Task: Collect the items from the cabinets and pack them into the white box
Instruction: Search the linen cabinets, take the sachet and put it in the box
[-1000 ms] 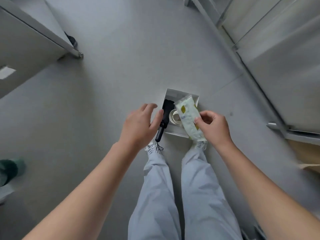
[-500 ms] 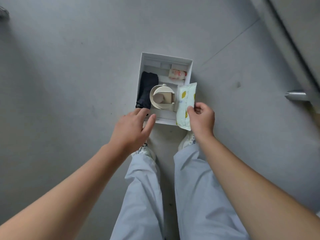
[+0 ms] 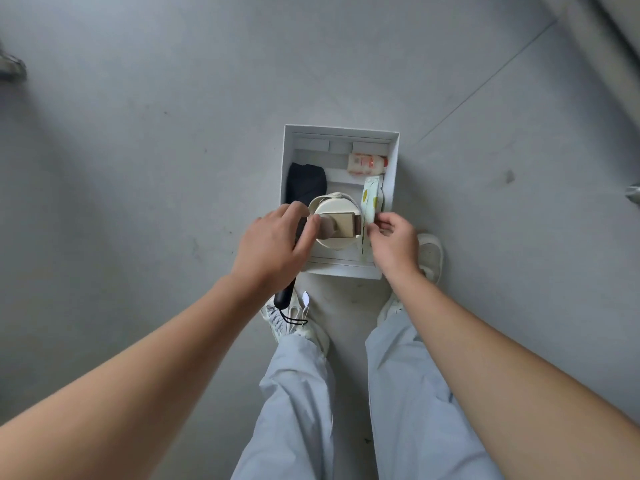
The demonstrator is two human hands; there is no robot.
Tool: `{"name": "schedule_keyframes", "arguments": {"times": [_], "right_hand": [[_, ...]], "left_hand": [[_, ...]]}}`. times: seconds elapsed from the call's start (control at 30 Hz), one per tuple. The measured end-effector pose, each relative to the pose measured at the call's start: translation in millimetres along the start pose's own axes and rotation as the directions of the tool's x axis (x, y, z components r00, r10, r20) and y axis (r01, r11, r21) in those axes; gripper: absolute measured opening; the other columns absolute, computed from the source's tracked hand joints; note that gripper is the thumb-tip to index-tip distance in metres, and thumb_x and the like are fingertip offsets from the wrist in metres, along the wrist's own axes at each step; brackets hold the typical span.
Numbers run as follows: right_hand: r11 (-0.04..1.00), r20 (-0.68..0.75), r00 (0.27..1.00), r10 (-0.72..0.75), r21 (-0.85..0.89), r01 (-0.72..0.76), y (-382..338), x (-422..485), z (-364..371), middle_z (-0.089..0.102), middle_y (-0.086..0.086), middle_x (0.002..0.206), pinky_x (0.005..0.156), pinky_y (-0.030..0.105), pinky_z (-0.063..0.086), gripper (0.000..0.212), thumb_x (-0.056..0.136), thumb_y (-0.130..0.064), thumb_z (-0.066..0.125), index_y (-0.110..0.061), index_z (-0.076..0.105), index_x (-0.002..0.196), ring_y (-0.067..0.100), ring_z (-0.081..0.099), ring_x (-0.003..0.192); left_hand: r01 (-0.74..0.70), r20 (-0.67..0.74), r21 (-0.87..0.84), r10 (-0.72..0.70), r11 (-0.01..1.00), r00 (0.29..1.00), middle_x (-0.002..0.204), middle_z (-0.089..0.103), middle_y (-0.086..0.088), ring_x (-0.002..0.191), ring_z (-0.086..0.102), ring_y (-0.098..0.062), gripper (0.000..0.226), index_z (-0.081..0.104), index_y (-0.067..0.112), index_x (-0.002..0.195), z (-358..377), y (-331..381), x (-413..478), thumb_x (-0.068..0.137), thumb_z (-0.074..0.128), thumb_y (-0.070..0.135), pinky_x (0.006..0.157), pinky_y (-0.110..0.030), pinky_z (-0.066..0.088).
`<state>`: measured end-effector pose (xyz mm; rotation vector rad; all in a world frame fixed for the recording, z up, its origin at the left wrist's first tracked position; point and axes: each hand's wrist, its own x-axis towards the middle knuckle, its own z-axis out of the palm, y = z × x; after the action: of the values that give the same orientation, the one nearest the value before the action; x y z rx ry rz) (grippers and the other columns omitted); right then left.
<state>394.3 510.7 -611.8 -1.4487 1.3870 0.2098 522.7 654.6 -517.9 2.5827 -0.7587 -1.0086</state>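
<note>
The white box (image 3: 341,130) lies open on the grey floor just ahead of my feet. Inside it are a folded black umbrella (image 3: 306,183) along the left wall, a cream cup with a beige lid (image 3: 334,209) in the middle, and a small red-and-white packet (image 3: 367,164) at the back. My left hand (image 3: 273,247) grips the umbrella near its handle, which sticks out over the box's near edge, and the thumb touches the cup. My right hand (image 3: 394,244) pinches a pale green wipes pack (image 3: 372,199), which stands on edge between the cup and the right wall.
My two light shoes (image 3: 429,254) and grey trouser legs (image 3: 301,393) are right behind the box. A cabinet base runs along the top right corner (image 3: 609,46), with a metal foot (image 3: 633,194) at the right edge. A dark object (image 3: 12,65) sits at the far left.
The view has dropped closer to the box. The green pack went from above the right rim down into the box beside the cup. My left hand slid forward to the cup.
</note>
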Motion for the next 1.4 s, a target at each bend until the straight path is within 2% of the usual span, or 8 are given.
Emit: {"name": "schedule_keyframes", "arguments": {"times": [0.17,0.3,0.43,0.73,0.93,1.1,1.23,1.4], "right_hand": [[1.000,0.081,0.996,0.028,-0.003,-0.027,2.4,5.5,1.6,0.069,0.005,0.117,0.088,0.018,0.047,0.028,0.098,-0.009,0.061,-0.006,0.066,0.125,0.012,0.063,0.103],[1.000,0.039,0.999,0.012,-0.013,-0.012,-5.6,3.0,-9.7,0.068,-0.001,0.119,0.076,0.008,0.041,0.027,0.099,-0.018,0.059,-0.013,0.066,0.125,0.009,0.062,0.104],[0.998,0.034,0.997,-0.063,-0.002,0.063,-31.6,-2.0,-22.4,0.068,-0.005,0.120,0.090,0.018,0.048,0.031,0.098,-0.023,0.062,-0.014,0.065,0.128,0.009,0.063,0.108],[0.979,-0.004,0.979,-0.202,-0.006,0.202,-90.3,17.6,-27.7,0.066,-0.004,0.128,0.103,0.033,0.051,0.036,0.095,-0.023,0.068,-0.018,0.063,0.130,0.011,0.061,0.119],[0.989,-0.150,0.980,-0.131,-0.094,0.118,-69.0,46.6,-21.5,0.060,-0.008,0.135,0.099,0.029,0.045,0.050,0.092,-0.031,0.070,-0.018,0.054,0.138,0.012,0.059,0.120],[0.996,-0.145,0.988,-0.054,-0.073,0.044,-28.2,70.2,-9.7,0.062,-0.001,0.136,0.104,0.034,0.047,0.052,0.092,-0.030,0.072,-0.015,0.055,0.138,0.016,0.060,0.121],[0.997,-0.112,0.992,-0.055,-0.068,0.048,1.9,79.0,5.6,0.071,-0.002,0.112,0.084,0.027,0.052,0.033,0.092,-0.027,0.071,-0.014,0.065,0.123,0.013,0.067,0.100],[0.992,-0.146,0.984,-0.100,-0.094,0.087,29.3,72.2,17.3,0.068,-0.010,0.084,0.057,0.003,0.039,0.013,0.095,-0.020,0.064,-0.018,0.067,0.107,-0.004,0.060,0.070]], "left_hand": [[0.020,0.011,0.018,-0.020,1.000,1.000,0.100,0.066,0.003,0.095,0.061,-0.023,0.033,0.056,0.024,0.104,-1.2,-15.9,12.1,0.100,0.034,0.047,0.082,-0.041,0.047],[0.098,-0.050,-0.041,-0.100,0.994,0.994,0.097,0.065,0.007,0.084,0.062,-0.019,0.032,0.055,0.029,0.100,-2.1,-30.1,17.7,0.099,0.032,0.051,0.069,-0.035,0.043],[0.121,-0.089,-0.042,-0.124,0.992,0.988,0.097,0.065,0.006,0.080,0.060,-0.018,0.035,0.054,0.029,0.103,-9.2,-40.0,25.2,0.099,0.030,0.053,0.066,-0.032,0.036],[0.098,-0.146,-0.065,-0.106,0.993,0.983,0.103,0.066,0.006,0.090,0.063,-0.022,0.034,0.054,0.027,0.107,-23.0,-46.5,54.0,0.099,0.031,0.052,0.075,-0.036,0.046],[0.123,-0.162,-0.111,-0.140,0.986,0.977,0.125,0.061,0.004,0.105,0.062,-0.022,0.043,0.050,0.024,0.125,5.1,-60.4,75.5,0.099,0.033,0.054,0.084,-0.041,0.050],[0.261,-0.118,-0.234,-0.294,0.936,0.948,0.139,0.052,0.002,0.118,0.057,-0.020,0.055,0.040,0.020,0.139,51.5,-78.2,91.6,0.098,0.035,0.055,0.094,-0.042,0.048],[0.315,-0.062,-0.331,-0.353,0.890,0.933,0.129,0.059,0.006,0.112,0.060,-0.019,0.048,0.044,0.026,0.133,85.7,-85.4,96.6,0.096,0.037,0.056,0.092,-0.040,0.048],[0.327,-0.089,-0.397,-0.390,0.858,0.917,0.093,0.065,0.017,0.078,0.062,-0.013,0.021,0.049,0.039,0.114,107.5,-97.5,89.2,0.095,0.041,0.045,0.067,-0.030,0.043]]}}
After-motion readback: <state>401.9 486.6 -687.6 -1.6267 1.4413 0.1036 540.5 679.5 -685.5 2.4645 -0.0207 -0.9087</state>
